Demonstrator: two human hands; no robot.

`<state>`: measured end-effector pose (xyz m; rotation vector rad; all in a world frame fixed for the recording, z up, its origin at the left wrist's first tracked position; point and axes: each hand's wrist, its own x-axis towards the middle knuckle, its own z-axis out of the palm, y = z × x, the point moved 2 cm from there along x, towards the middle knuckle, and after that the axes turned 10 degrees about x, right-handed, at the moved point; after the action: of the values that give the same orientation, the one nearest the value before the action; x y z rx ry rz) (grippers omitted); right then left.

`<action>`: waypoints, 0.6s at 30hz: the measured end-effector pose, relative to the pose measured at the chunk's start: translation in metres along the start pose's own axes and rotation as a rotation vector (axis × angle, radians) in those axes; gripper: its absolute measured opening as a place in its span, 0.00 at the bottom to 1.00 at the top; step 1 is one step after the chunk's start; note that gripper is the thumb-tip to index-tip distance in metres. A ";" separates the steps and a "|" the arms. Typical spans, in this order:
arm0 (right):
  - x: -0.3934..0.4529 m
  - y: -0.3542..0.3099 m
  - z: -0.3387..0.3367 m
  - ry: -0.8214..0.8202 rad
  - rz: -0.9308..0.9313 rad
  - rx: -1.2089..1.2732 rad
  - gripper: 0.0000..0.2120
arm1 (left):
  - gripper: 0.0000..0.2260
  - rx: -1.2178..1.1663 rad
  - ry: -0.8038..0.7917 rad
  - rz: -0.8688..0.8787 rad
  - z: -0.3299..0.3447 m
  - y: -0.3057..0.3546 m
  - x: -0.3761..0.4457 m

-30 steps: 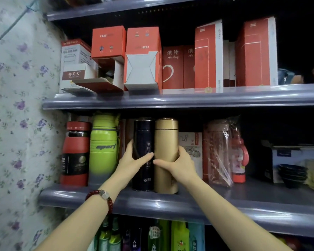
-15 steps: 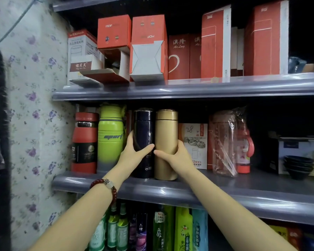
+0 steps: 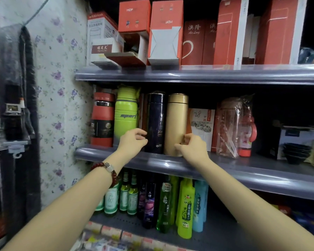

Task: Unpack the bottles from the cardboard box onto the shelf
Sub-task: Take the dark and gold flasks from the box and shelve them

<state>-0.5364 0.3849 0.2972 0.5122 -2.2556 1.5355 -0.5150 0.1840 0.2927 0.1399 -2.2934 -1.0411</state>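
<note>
— Hands first, nearest to us: what has changed around the gold bottle [image 3: 177, 124]?

— Half a second ago both palms lay against the flasks. Now the left hand [image 3: 132, 142] has slipped down and off, fingers loosely curled and holding nothing, just left of the dark blue bottle [image 3: 156, 122] that stands touching the gold one's left side.

— And the right hand [image 3: 192, 146]?

— It sits at the gold bottle's lower right, fingers curled in. Whether the fingertips touch the metal is hard to tell; it looks like a release, not a grip.

— So the bottle is placed?

— I judge so. It stands upright at the front edge of the middle shelf [image 3: 225, 171], with the green sport bottle [image 3: 126, 115] further left and a printed box [image 3: 200, 124] behind on the right. The cardboard box is out of sight, so the next fetch probably means turning away.
</note>
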 end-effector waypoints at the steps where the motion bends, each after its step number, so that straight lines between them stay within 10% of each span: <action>1: -0.005 -0.003 0.001 0.011 -0.028 -0.009 0.23 | 0.09 0.014 0.005 0.004 -0.003 -0.001 -0.005; 8: -0.031 -0.025 0.040 -0.067 -0.230 -0.012 0.14 | 0.06 0.278 0.065 0.035 -0.032 -0.022 -0.043; 18: -0.114 -0.014 0.172 -0.700 -0.293 -0.040 0.11 | 0.08 0.616 0.103 -0.281 -0.103 -0.097 -0.169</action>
<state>-0.4463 0.2299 0.1934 1.4826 -2.5148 1.2803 -0.3335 0.1068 0.1936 0.7604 -2.4695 -0.4008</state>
